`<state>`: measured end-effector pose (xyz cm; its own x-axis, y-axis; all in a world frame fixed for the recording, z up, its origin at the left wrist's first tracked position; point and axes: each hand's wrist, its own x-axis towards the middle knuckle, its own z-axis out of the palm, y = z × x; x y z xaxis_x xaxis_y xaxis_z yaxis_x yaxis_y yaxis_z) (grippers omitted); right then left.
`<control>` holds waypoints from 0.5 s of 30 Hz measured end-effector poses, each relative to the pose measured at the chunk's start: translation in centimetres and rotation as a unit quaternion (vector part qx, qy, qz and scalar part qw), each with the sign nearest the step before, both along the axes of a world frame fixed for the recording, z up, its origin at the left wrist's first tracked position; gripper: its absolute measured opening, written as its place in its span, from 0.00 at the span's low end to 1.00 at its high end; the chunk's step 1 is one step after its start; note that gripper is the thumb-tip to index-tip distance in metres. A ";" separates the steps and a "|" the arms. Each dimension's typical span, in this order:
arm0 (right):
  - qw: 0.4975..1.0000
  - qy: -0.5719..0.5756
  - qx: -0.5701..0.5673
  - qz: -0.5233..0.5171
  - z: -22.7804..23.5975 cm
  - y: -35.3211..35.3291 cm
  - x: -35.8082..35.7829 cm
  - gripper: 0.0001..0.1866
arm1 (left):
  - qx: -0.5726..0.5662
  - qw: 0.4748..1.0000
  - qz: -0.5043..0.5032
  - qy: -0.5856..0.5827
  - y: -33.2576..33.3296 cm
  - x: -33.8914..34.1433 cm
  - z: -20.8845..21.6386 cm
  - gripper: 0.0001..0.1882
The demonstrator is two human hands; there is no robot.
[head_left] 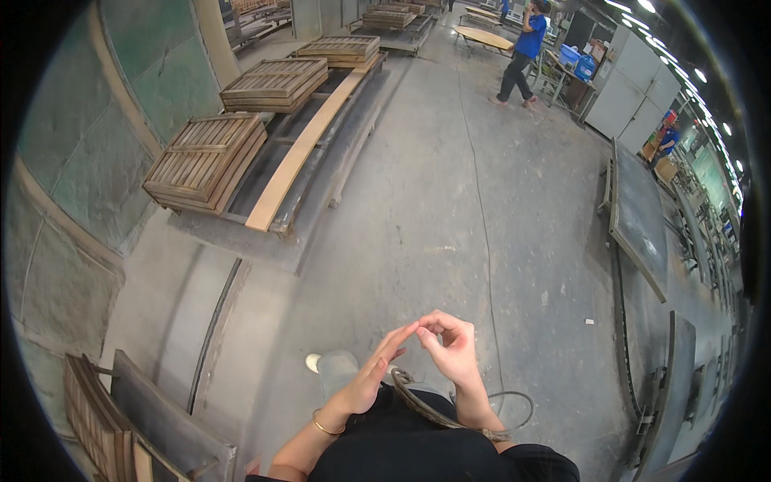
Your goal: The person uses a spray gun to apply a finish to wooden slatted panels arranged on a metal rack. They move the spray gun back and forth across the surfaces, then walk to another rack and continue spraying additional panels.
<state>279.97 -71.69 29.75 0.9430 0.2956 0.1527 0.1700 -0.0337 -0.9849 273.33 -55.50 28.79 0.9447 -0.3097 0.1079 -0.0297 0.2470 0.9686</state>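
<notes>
In front of my body, my left hand (371, 379) is raised with its fingers stretched out and pressed flat together. Its fingertips meet those of my right hand (451, 350), whose fingers are curled in toward the thumb. No object shows in either hand. A thin gold-coloured bracelet (327, 424) circles my left wrist. Below the hands, a brownish cable or hose (418, 406) curves across in front of my dark top; whether it touches me I cannot tell.
Slatted wooden panels (205, 161) lie stacked on a long low rack at left, beside a pale plank (301, 157). A thin cable (475, 173) runs along the floor. Dark boards (642, 217) stand at right. A person in blue (526, 48) is farther off near grey cabinets (630, 84).
</notes>
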 end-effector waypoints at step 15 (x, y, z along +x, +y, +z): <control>0.998 -0.017 0.058 0.007 1.4 0.3 1.2 0.04 | -0.104 0.994 -0.002 0.037 -0.8 1.8 0.4 0.43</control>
